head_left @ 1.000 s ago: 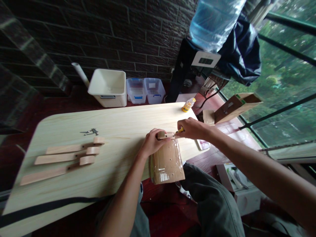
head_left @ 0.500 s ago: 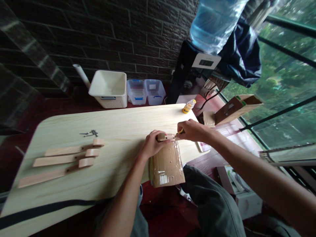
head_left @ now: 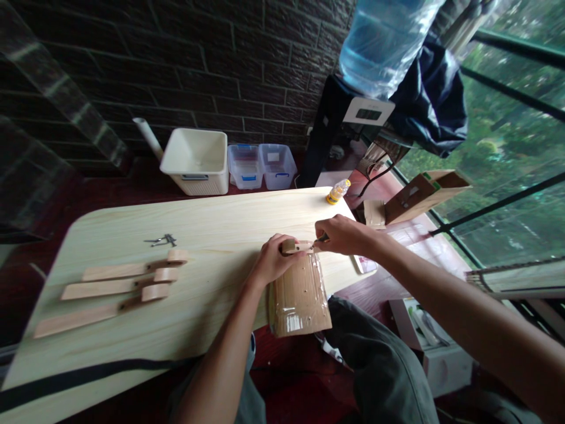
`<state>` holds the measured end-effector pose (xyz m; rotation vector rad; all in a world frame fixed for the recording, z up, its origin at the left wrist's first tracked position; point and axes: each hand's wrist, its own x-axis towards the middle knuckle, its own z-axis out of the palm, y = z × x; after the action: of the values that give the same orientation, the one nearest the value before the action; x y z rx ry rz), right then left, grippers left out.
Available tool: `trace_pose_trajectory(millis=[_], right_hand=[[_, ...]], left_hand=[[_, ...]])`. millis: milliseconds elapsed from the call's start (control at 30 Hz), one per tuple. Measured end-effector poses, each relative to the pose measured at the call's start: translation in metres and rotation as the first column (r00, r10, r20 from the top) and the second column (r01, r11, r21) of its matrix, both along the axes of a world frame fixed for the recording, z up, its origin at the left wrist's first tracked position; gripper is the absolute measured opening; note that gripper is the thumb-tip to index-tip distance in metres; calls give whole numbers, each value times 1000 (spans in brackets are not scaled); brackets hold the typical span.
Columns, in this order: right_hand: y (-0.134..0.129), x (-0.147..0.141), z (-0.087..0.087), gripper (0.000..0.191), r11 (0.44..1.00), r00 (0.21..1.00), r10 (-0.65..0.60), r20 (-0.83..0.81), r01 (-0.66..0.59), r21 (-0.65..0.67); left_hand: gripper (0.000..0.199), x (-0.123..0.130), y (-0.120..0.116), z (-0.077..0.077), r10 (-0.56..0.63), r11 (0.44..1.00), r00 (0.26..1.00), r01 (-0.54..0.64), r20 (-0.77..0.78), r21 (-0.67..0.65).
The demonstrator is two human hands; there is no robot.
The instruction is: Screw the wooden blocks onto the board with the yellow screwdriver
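Note:
My left hand (head_left: 274, 259) is closed on a small wooden piece (head_left: 303, 247) with a rounded block at one end and a dark hole in it. It presses the piece onto the far end of a tape-wrapped cardboard pad (head_left: 300, 294) at the table's front edge. My right hand (head_left: 335, 232) grips a screwdriver (head_left: 323, 238) whose handle is mostly hidden in the fist; its tip meets the right end of the wooden piece. To the left lie three similar wooden pieces (head_left: 99, 289) and a small heap of dark screws (head_left: 164, 240).
On the pale wooden table (head_left: 220, 218) stands a yellow-capped bottle (head_left: 339, 191), and a phone (head_left: 365, 264) lies at the right edge. A black strap (head_left: 97, 372) runs along the front left. Behind are a white bin (head_left: 196, 162), clear boxes (head_left: 277, 166) and a water dispenser (head_left: 368, 111).
The screwdriver's handle has turned within my right hand, showing dark where yellow showed before. My left hand and the wooden piece stay in place.

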<state>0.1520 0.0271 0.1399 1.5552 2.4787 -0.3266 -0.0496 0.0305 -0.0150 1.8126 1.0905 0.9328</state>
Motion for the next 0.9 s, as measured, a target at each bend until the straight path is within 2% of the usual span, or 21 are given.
trace_pose_trajectory(millis=[267, 433, 500, 567, 667, 767, 833, 900], right_hand=[[1, 2, -3, 17, 999, 999, -40, -20, 39, -17], [-5, 6, -4, 21, 996, 995, -86, -44, 86, -1], [-13, 13, 0, 22, 994, 990, -109, -87, 112, 19], [-25, 23, 8, 20, 985, 968, -152, -201, 165, 49], [-50, 40, 24, 27, 950, 860, -241, -450, 305, 73], [-83, 54, 28, 40, 898, 691, -367, -623, 437, -44], [-104, 59, 14, 46, 872, 620, -415, -666, 480, -97], [-121, 59, -10, 48, 841, 514, -450, -730, 519, -153]], left_hand=[[32, 3, 1, -3, 8, 1000, 1000, -8, 2, 2], [34, 3, -4, -3, 27, 999, 999, -27, 18, 23], [37, 2, -7, -4, 47, 998, 998, -49, 41, 35], [40, 3, -10, -5, 74, 997, 995, -76, 65, 18], [46, 4, -15, -6, 132, 989, 984, -123, 121, -81], [53, 5, -24, -7, 228, 969, 956, -204, 183, -141], [57, 4, -32, -8, 254, 959, 941, -216, 224, -181], [59, 1, -42, -9, 295, 950, 928, -261, 226, -170]])
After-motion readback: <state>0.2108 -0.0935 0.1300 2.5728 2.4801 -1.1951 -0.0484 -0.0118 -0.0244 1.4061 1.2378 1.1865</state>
